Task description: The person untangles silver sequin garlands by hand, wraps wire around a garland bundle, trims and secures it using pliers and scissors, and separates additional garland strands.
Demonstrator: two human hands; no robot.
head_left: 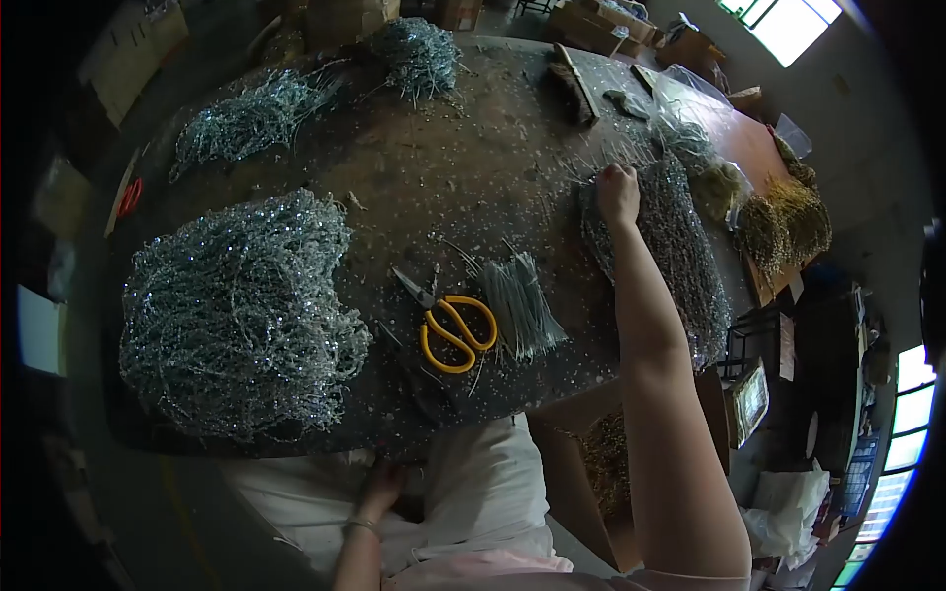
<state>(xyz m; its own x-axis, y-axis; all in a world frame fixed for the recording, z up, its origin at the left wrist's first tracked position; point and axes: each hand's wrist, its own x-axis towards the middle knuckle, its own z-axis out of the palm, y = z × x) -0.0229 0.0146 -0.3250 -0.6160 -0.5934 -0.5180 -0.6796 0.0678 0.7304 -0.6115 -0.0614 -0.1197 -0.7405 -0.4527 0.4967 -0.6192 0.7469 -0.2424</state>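
Note:
My right hand (618, 192) reaches across the table to the stem ends of a dark silver bundle of glittery sprays (680, 256). Its fingers are curled closed at the stems, though the exact grip is partly hidden. My left hand (382, 487) is low over my lap at the table's front edge, its fingers in shadow. Yellow-handled scissors (458, 333) lie between the arms, beside a bunch of thin grey wire ties (522, 307). A large pile of silvery glitter strands (241, 315) covers the table's left side.
Two more glittery bunches, one at the far left (246, 118) and one at the back (414, 57), lie on the dark table (473, 167). Gold sprays (783, 225) hang at the right. A cardboard box (562, 483) stands below the front edge. Red-handled scissors (130, 197) lie at left.

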